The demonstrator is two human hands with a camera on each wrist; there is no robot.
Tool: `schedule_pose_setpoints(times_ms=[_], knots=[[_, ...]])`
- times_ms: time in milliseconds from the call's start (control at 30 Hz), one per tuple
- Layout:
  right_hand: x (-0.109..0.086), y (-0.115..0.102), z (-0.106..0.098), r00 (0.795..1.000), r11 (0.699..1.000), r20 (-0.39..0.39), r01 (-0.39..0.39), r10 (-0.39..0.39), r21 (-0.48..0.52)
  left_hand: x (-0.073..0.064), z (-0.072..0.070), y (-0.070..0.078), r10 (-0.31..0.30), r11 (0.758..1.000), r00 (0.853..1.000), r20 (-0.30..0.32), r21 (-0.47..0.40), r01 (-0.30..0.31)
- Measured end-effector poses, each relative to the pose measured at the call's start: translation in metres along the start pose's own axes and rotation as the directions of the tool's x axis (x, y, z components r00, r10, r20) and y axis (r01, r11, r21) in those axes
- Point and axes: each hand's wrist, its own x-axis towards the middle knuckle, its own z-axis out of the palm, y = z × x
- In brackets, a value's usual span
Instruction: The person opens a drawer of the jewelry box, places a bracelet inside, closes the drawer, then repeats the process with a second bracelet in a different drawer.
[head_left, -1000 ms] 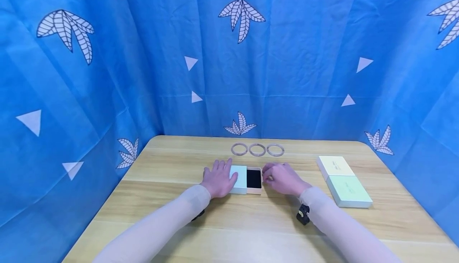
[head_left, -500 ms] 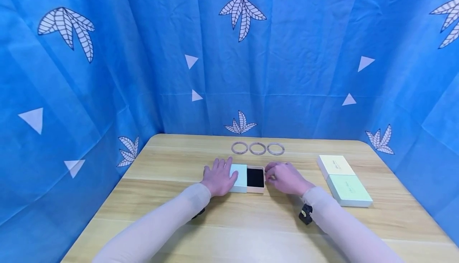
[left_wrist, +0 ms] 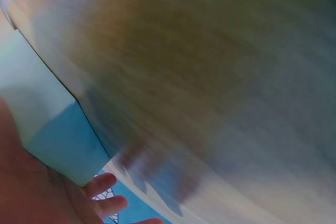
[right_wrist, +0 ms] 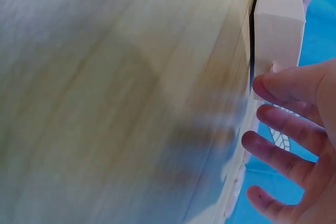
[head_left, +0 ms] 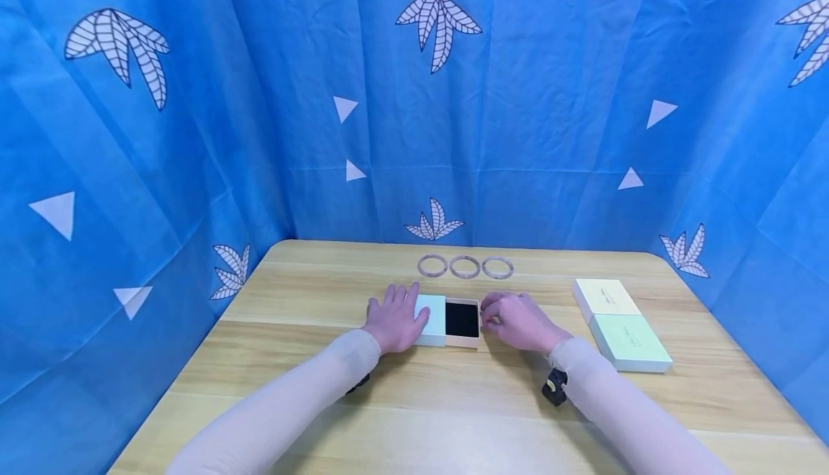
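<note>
Near the middle of the table lies a sliding gift box with a light blue sleeve (head_left: pixel 435 320) and a pale pink drawer (right_wrist: pixel 278 19) pulled partway out to the right. A black pad (head_left: pixel 462 320) shows inside the drawer. My left hand (head_left: pixel 393 319) lies with straight fingers over the sleeve's left part, pressing on it. At the drawer's right end, my right hand (head_left: pixel 516 322) pinches a small pull tab (right_wrist: pixel 273 67) between thumb and forefinger; the fingertips mostly hide it. Its other fingers are spread, as the right wrist view shows.
Three thin bangles, the left one (head_left: pixel 421 273), the middle one (head_left: pixel 453 273) and the right one (head_left: pixel 485 273), lie in a row behind the box. To the right are a cream box (head_left: pixel 607 297) and a light green box (head_left: pixel 630 338), end to end. A blue curtain (head_left: pixel 544 137) surrounds the table.
The drawer has slid a little further right out of the sleeve, with my right hand moving along with it. My left hand has stayed on the sleeve.
</note>
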Motion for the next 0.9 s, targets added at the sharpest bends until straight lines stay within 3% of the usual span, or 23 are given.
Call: schedule_pose_setpoints(times_ms=[433,900], knots=[[-0.0024,0.0056,-0.0001,0.999,0.999,-0.027,0.029,-0.030,-0.031,0.0025,0.0006,0.0011,-0.002,1.000,1.000,-0.004,-0.003,0.002],[0.0012,-0.0003,-0.0066,0.995,0.998,0.077,-0.057,0.057,-0.006,0.0021,0.0025,-0.0025,-0.001,1.000,1.000,-0.006,0.001,0.001]])
